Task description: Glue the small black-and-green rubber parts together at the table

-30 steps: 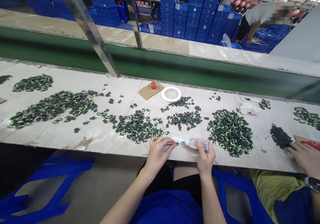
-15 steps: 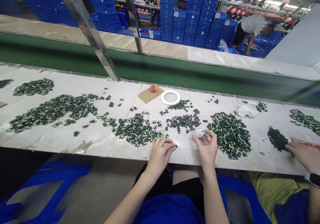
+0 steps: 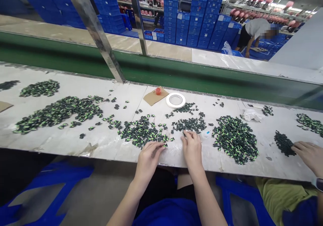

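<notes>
My left hand (image 3: 149, 157) pinches a small black-and-green part (image 3: 165, 145) just above the table, at the near edge of a loose pile of black-and-green parts (image 3: 140, 131). My right hand (image 3: 192, 150) has its fingertips pressed together at the near side of a pile of small plain black pieces (image 3: 190, 124). Whatever those fingertips hold is too small to make out. Right of that hand lies a small whitish bottle with a blue tip (image 3: 206, 134), apart from the fingers.
A white tape roll (image 3: 176, 100) and a red cup (image 3: 158, 91) on cardboard (image 3: 150, 99) stand behind the piles. More parts (image 3: 236, 140) are heaped to the right. A co-worker's hand (image 3: 308, 155) is at the far right. Metal posts (image 3: 101, 40) rise behind the table.
My right hand has let go of the bottle, now lying on the table, and moved left to the small black pieces. My left hand has shifted left with its part.
</notes>
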Motion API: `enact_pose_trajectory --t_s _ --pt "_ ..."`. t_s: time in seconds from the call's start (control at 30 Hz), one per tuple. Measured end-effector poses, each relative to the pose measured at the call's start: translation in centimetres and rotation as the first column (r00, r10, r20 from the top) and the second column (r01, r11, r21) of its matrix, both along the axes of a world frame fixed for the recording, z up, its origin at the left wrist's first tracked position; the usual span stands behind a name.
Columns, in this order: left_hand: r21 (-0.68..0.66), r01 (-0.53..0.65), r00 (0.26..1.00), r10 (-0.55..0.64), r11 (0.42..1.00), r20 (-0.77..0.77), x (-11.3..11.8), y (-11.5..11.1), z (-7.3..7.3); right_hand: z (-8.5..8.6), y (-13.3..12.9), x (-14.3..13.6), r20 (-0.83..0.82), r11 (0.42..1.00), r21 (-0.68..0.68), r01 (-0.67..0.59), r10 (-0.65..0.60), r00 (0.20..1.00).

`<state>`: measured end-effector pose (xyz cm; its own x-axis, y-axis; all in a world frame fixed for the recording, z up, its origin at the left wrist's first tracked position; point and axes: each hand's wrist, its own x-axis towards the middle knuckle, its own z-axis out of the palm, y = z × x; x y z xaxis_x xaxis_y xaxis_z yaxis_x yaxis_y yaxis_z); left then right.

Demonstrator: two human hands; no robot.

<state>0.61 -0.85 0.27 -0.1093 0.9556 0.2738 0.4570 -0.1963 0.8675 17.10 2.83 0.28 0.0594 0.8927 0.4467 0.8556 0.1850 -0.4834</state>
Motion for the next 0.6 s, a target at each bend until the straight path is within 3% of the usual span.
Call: enact_pose_trajectory --t_s 0.2,0.33,0.4,0.47,0.53,0.6 --pt "-0.045 -0.018 0.997 0.022 0.999 0.071 -0.2 -0.4 0.0 -0.1 0.9 0.4 -0.026 0.985 -0.16 0.064 -0.069 0.997" --pt "-0.058 0.017 0.994 -0.011 0.998 0.104 0.3 -0.4 0.2 0.9 0.3 0.7 -0.315 0.976 -0.218 0.002 -0.072 0.946" --pt "-0.049 0.04 0.993 -0.034 0.998 0.115 0.7 -0.2 0.5 1.4 0.0 0.8 -0.55 0.964 -0.252 -0.084 -0.071 0.832" --pt "-0.028 0.064 0.991 -0.06 0.998 0.123 1.1 0.1 0.7 1.8 -0.4 0.8 -0.739 0.947 -0.274 -0.165 -0.098 0.666" --pt "0.004 0.08 0.988 -0.08 0.997 0.129 1.6 0.3 1.0 2.1 -0.8 0.7 -0.839 0.94 -0.279 -0.198 -0.138 0.526" --pt "0.035 0.077 0.988 -0.081 0.996 0.13 2.1 0.6 1.3 2.3 -1.3 0.6 -0.878 0.938 -0.276 -0.208 -0.158 0.452"
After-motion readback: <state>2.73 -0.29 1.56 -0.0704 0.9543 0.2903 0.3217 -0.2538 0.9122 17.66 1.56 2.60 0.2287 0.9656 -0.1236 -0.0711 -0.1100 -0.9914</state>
